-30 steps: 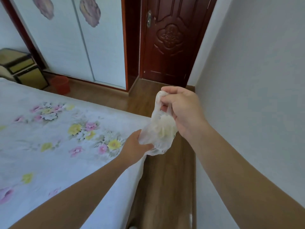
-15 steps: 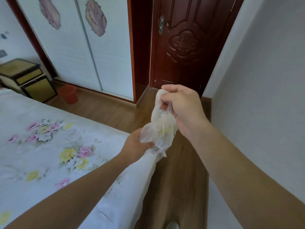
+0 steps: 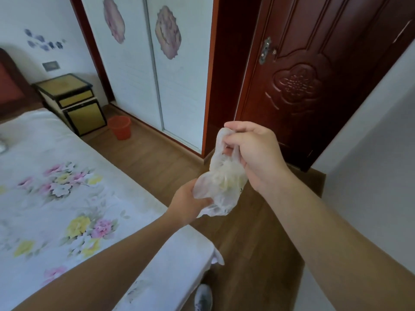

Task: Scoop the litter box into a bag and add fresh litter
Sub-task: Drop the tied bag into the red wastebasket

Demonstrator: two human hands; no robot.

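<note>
Fingers (image 3: 238, 137) of the right hand (image 3: 258, 158) curl tight round the gathered neck of a thin translucent plastic bag (image 3: 222, 187), which hangs in the air just off the middle of the view, toward 5 o'clock. The left hand (image 3: 186, 204) grips the bag's lower bulge from 8 o'clock, thumb pressed on the film. Both grips match the frame half a second ago, and the bag sits between the hands as it did.

The view itself has swung since then. The dark carved door (image 3: 303, 75) now fills 1 o'clock, the red bucket (image 3: 120, 127) has slid inward at 10 o'clock, and the yellow nightstand (image 3: 71, 102) beside it shows whole. A dark headboard (image 3: 11, 86) has come in at 9 o'clock. More of a grey shoe (image 3: 203, 298) shows at 6 o'clock on the wood floor (image 3: 247, 243).

The left hand's fingertips lie behind the bag, out of sight. Pale yellowish clumps show through the film, too blurred to name. The floral bed (image 3: 56, 176) is cut off at 8 o'clock, the shoe by the bottom edge, the door by the top.
</note>
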